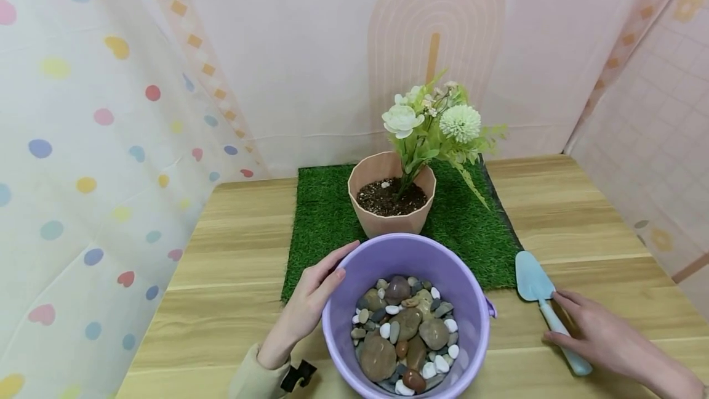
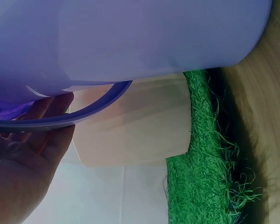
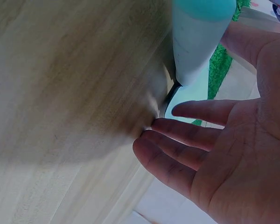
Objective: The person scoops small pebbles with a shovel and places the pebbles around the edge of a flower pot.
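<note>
A lilac bucket [image 1: 479, 300] stands at the front middle, holding pebbles [image 1: 408, 324] in brown, grey and white. My left hand [image 1: 310, 300] rests against its left side, thumb at the rim and fingers straight along the outside. In the left wrist view the bucket's handle [image 2: 100, 105] arcs across these fingers. To the right, a light-blue garden trowel [image 1: 556, 319] lies on the table, blade pointing away. My right hand [image 1: 598, 331] is spread beside its handle, thumb to one side and fingers to the other. The right wrist view shows those fingers loosely extended near the tabletop.
Behind the bucket stands a pink flowerpot [image 1: 388, 223] with dark soil and white-green flowers [image 1: 437, 119]. It sits on a green turf mat [image 1: 476, 245]. The wooden table [image 1: 232, 257] is backed by patterned curtains [image 1: 310, 48]. A black strap end [image 1: 299, 375] hangs by my left sleeve.
</note>
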`<state>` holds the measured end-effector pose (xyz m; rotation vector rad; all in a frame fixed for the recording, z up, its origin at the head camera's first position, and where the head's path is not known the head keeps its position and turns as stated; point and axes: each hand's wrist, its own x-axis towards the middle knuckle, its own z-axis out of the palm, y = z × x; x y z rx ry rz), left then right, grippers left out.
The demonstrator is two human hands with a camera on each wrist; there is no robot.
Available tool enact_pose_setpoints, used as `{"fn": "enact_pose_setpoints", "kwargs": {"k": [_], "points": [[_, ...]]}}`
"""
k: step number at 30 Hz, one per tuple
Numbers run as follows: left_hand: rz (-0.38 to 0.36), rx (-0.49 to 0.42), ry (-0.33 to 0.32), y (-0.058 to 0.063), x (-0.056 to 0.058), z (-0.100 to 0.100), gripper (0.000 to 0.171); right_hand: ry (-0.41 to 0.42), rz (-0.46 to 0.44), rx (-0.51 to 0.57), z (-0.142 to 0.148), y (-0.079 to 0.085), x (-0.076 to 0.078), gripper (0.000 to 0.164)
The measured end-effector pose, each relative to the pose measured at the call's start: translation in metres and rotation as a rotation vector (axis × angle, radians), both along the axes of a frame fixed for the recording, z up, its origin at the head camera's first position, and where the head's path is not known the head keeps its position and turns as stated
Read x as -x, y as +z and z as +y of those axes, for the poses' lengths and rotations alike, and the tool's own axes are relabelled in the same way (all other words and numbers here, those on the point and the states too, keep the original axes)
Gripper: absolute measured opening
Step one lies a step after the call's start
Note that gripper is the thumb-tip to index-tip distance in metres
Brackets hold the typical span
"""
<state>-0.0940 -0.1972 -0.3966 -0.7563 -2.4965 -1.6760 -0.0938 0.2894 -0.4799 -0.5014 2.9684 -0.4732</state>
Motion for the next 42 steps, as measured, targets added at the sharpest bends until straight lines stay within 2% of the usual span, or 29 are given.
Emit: {"fn": "enact_pose_setpoints", "kwargs": {"k": [8,15,22,27,35,42], "points": [[-0.001,0.006,0.014,-0.001,0.0,0.0,0.046,0.013,-0.06,-0.012,0.003,0.002,0.002,0.078],[-0.002,-0.004,0.015,-0.002,0.0,0.0,0.046,0.021,0.005,-0.01,0.004,0.002,0.001,0.062],[-0.014,-0.021,0.007,-0.002,0.0,0.0,0.046,0.01,0.02,-0.05,0.004,0.004,0.003,0.04],[-0.016,-0.028,0.013,-0.002,-0.001,0.0,0.046,-0.024,0.03,-0.024,0.007,0.008,0.003,0.023],[-0.02,-0.042,0.015,-0.002,-0.001,0.001,0.046,-0.127,0.018,0.027,0.011,0.014,0.002,0.022],[-0.018,-0.047,0.016,-0.003,-0.001,0.001,0.046,-0.156,0.03,0.02,0.011,0.023,0.002,0.019]]}}
